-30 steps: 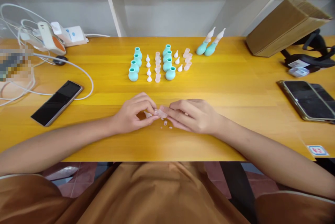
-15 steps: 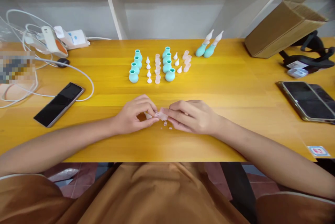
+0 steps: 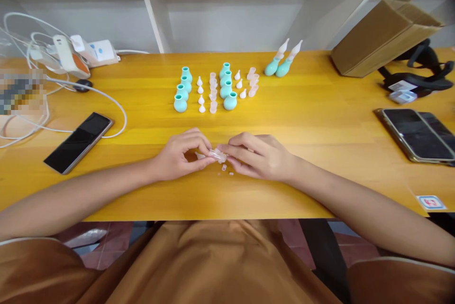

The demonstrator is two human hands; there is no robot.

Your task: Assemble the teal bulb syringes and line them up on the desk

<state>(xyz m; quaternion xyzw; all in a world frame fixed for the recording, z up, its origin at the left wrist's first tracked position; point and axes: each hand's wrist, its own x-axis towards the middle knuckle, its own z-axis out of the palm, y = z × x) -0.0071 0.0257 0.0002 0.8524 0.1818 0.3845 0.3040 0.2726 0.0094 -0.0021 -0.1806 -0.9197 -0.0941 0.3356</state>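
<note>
At frame centre, the left hand (image 3: 179, 155) and right hand (image 3: 258, 154) both pinch one clear cap (image 3: 217, 154); it is best kept low over the table (image 3: 320, 119), squeezed lightly, above the loose bits (image 3: 224, 168).

Pixelated patch (image 3: 22, 91) at left edge; tiny clear bits (image 3: 227, 171) too small to identify

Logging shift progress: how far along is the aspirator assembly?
Done: two assembled aspirators at the back. In hand: left hand and right hand pinch one clear piece. Left: eight teal bulbs, with white tips and clear caps, in rows.
</note>
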